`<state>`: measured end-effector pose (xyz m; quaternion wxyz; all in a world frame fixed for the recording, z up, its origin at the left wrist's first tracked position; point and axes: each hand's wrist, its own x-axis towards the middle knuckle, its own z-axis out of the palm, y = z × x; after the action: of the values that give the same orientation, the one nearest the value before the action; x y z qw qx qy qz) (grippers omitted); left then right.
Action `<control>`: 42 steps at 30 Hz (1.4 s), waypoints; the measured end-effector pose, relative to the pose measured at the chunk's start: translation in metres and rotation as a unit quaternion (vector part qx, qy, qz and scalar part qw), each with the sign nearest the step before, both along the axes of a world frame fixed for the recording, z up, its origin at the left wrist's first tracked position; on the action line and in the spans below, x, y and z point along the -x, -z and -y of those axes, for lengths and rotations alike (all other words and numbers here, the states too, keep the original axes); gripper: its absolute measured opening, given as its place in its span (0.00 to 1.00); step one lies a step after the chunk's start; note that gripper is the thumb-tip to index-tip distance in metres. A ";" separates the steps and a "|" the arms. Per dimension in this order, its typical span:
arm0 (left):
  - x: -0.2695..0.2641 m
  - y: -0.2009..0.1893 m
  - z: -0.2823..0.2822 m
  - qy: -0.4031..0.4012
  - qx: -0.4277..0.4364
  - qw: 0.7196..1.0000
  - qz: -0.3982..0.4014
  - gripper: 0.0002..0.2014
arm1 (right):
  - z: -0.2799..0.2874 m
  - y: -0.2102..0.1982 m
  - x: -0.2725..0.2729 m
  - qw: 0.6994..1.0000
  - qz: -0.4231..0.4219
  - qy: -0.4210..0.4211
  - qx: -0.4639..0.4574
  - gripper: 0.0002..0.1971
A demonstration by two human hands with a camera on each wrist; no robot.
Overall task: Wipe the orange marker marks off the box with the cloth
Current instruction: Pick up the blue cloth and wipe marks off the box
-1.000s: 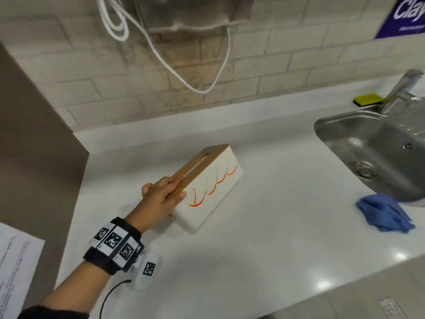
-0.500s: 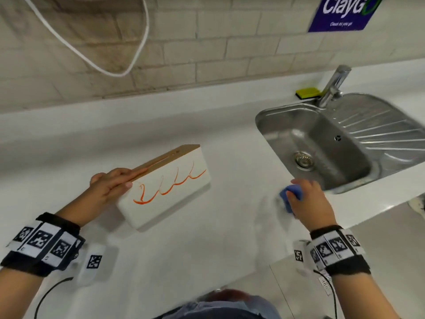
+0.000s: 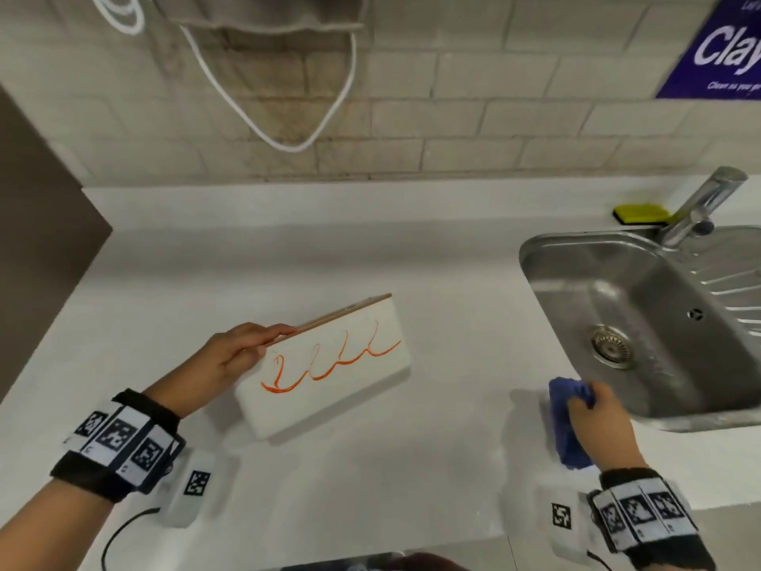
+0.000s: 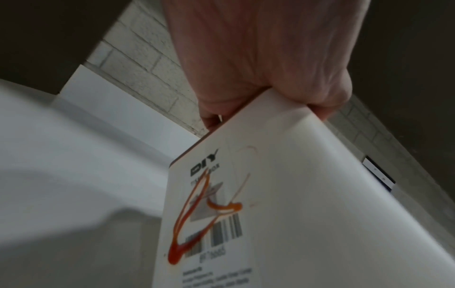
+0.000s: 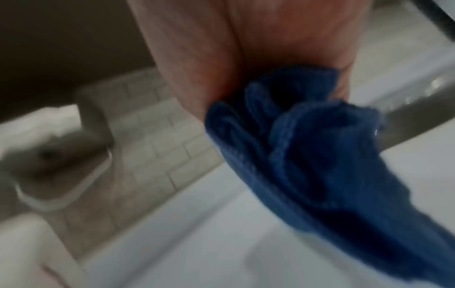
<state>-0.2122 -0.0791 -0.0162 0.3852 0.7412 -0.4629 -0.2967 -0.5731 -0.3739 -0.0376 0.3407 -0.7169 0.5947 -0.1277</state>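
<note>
- Orange marks (image 3: 329,362) loop across the white side of the box (image 3: 325,381), which faces me in the head view; none look wiped yet.
- The box sits tipped up on the counter (image 3: 370,480), left of centre, its wooden lid (image 3: 346,313) turned toward the wall.
- My left hand (image 3: 230,358) grasps the box at its left end, fingers (image 3: 271,331) lying along the lid edge.
- From the left wrist I see more orange scribble over a printed label (image 4: 211,214) with a barcode, and the hand wrapped round the box corner.
- My right hand (image 3: 597,426) is clenched round the blue cloth (image 3: 566,426), bunched, with a tail hanging below the palm.
- The cloth is above the counter just beside the steel sink (image 3: 584,249), well apart from the box.
- The right wrist view is blurred; I can make out only cloth (image 5: 307,155) and palm.
- A yellow sponge (image 3: 640,213) lies behind the tap (image 3: 704,208).
- A white cable (image 3: 288,129) droops on the brick wall.
</note>
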 end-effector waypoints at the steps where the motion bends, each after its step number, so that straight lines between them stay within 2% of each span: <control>1: -0.001 0.000 0.001 -0.007 0.000 1.000 -0.006 0.16 | -0.010 -0.009 -0.007 0.998 0.056 0.006 -0.006 0.09; 3: -0.005 -0.001 0.005 -0.023 0.000 0.999 -0.035 0.15 | -0.038 -0.030 -0.032 0.985 0.172 -0.005 0.005 0.07; 6: -0.008 -0.001 0.007 -0.028 0.002 0.997 -0.074 0.15 | -0.085 -0.055 -0.077 0.940 0.330 -0.077 0.052 0.08; 9: -0.012 -0.001 0.009 -0.026 0.004 0.995 -0.092 0.17 | -0.117 -0.060 -0.125 0.899 0.401 -0.150 0.088 0.11; 10: -0.014 -0.001 0.009 -0.028 0.007 0.995 -0.098 0.19 | -0.125 -0.053 -0.139 0.896 0.398 -0.168 0.102 0.12; 12: -0.014 -0.001 0.011 -0.030 0.014 0.993 -0.111 0.20 | -0.135 -0.031 -0.159 0.917 0.328 -0.186 0.132 0.08; 14: -0.015 0.002 0.010 -0.026 0.018 0.993 -0.115 0.19 | -0.140 -0.010 -0.169 0.935 0.266 -0.185 0.142 0.15; 17: -0.013 0.004 0.008 -0.022 0.025 0.992 -0.126 0.11 | -0.146 0.004 -0.179 0.932 0.251 -0.208 0.159 0.28; 19: -0.012 0.007 0.006 -0.014 0.039 0.990 -0.134 0.16 | -0.148 0.011 -0.185 0.932 0.220 -0.215 0.194 0.27; 22: -0.010 0.008 0.005 -0.012 0.051 0.989 -0.140 0.11 | -0.153 0.014 -0.192 0.935 0.245 -0.194 0.166 0.24; 25: -0.009 0.007 0.003 -0.006 0.043 0.991 -0.128 0.14 | -0.162 0.016 -0.195 0.933 0.287 -0.180 0.120 0.27; 28: -0.013 0.008 0.003 -0.023 0.026 0.991 -0.127 0.17 | -0.176 0.014 -0.202 0.923 0.306 -0.204 0.113 0.27; 31: -0.016 0.009 0.003 -0.017 0.034 0.990 -0.136 0.35 | -0.193 0.007 -0.213 0.914 0.306 -0.247 0.103 0.26; 33: -0.018 0.009 0.003 -0.020 0.042 0.987 -0.155 0.42 | -0.206 0.002 -0.221 0.903 0.301 -0.287 0.106 0.24; 37: -0.022 0.006 0.005 -0.032 0.036 0.981 -0.186 0.41 | -0.223 0.000 -0.232 0.876 0.266 -0.380 0.132 0.27; 42: -0.029 0.004 0.006 -0.039 0.012 0.983 -0.177 0.45 | -0.213 0.009 -0.234 0.831 0.178 -0.460 0.255 0.24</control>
<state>-0.1836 -0.0854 -0.0206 0.4810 0.6898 -0.3613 -0.4028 -0.3391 -0.1604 -0.0467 0.2651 -0.9339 0.0713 -0.2290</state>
